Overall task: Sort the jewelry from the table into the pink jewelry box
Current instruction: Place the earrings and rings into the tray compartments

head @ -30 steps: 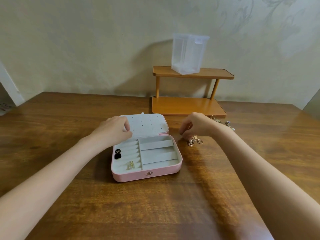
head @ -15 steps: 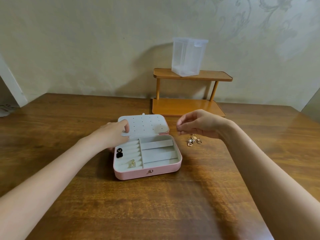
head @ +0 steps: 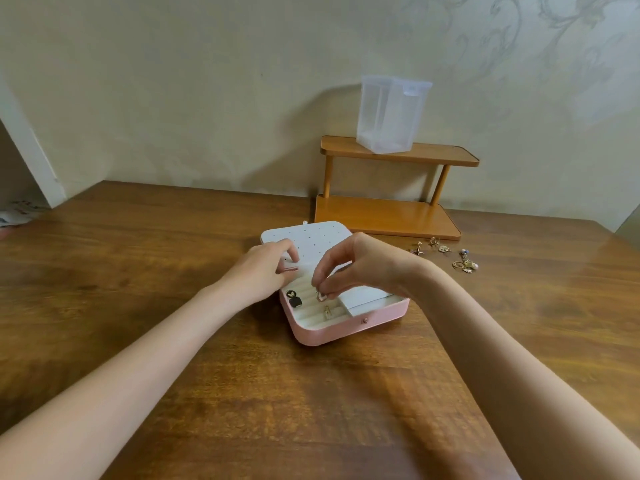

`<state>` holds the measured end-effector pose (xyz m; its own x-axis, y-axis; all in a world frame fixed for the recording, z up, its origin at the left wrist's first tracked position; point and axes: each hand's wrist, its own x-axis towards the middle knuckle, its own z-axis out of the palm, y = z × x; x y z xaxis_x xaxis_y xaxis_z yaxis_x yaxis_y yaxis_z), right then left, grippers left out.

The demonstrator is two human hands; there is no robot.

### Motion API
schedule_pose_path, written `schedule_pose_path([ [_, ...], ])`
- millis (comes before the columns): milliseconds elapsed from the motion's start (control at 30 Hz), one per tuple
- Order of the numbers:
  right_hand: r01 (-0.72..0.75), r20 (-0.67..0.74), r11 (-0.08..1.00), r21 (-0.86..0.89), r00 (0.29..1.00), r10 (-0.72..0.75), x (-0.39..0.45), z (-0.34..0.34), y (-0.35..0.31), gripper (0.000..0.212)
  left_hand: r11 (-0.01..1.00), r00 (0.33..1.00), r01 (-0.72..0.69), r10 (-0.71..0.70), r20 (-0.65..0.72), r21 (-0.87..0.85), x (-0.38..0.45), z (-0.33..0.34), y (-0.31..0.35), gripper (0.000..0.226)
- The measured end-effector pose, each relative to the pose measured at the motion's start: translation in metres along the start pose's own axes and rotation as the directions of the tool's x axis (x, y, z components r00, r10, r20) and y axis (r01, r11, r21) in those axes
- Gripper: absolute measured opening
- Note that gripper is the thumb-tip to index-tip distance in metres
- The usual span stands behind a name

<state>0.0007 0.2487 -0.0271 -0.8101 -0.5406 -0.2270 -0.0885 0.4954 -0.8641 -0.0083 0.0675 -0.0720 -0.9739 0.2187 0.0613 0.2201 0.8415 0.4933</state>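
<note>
The jewelry box, mid-table, holds three pieces; the right hand pinches a fourth earring over its slots, the left hand steadies its lid, a scatter of jewelry waits near the table's far right edge

soft even light | faint shadows — wide-angle edge bending | slight blur

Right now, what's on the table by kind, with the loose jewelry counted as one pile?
Pink jewelry box: 1
Wooden two-tier shelf: 1
Clear plastic container: 1
Loose jewelry pile: 1
Total: 4
</note>
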Motion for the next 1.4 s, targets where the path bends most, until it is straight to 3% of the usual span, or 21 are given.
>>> schedule_pose_path([
  [267, -0.062, -0.024, 0.973, -0.222, 0.998, 0.059, 0.011, 0.032, -0.002, 0.021, 0.990, 0.985, -0.115, 0.103, -0.142, -0.083, -0.010, 0.011, -0.003, 0.011],
  [567, -0.140, -0.182, 0.943, -0.301, 0.979, 0.087, 0.010, 0.046, -0.002, 0.023, 0.989, 0.982, -0.111, 0.093, -0.167, -0.102, 0.001, 0.019, 0.002, 0.008],
  [767, -0.123, -0.220, 0.904, -0.409, 0.975, 0.034, 0.009, 0.052, 0.003, 0.009, 0.990, 0.983, -0.115, 0.101, -0.154, -0.083, 0.004, 0.018, 0.003, 0.007],
  [1100, -0.119, -0.180, 0.946, -0.302, 0.981, 0.066, 0.002, 0.031, -0.003, 0.002, 0.987, 0.970, -0.124, 0.100, -0.221, -0.098, -0.001, -0.001, 0.013, 0.011],
  [1200, -0.119, -0.236, 0.958, -0.262, 0.970, 0.056, -0.004, 0.017, -0.005, 0.007, 0.989, 0.980, -0.126, 0.112, -0.162, -0.074, -0.005, -0.008, 0.017, 0.011],
  [1300, -0.136, -0.332, 0.967, -0.217, 0.941, 0.058, -0.009, 0.000, -0.001, 0.009, 0.989, 0.990, -0.135, 0.137, 0.042, -0.058, -0.012, -0.017, 0.018, 0.008],
  [1400, -0.182, -0.443, 0.953, -0.244, 0.895, 0.058, -0.010, -0.018, 0.009, 0.013, 0.986, 0.951, -0.159, 0.167, 0.261, -0.052, -0.018, -0.023, 0.022, 0.005],
])
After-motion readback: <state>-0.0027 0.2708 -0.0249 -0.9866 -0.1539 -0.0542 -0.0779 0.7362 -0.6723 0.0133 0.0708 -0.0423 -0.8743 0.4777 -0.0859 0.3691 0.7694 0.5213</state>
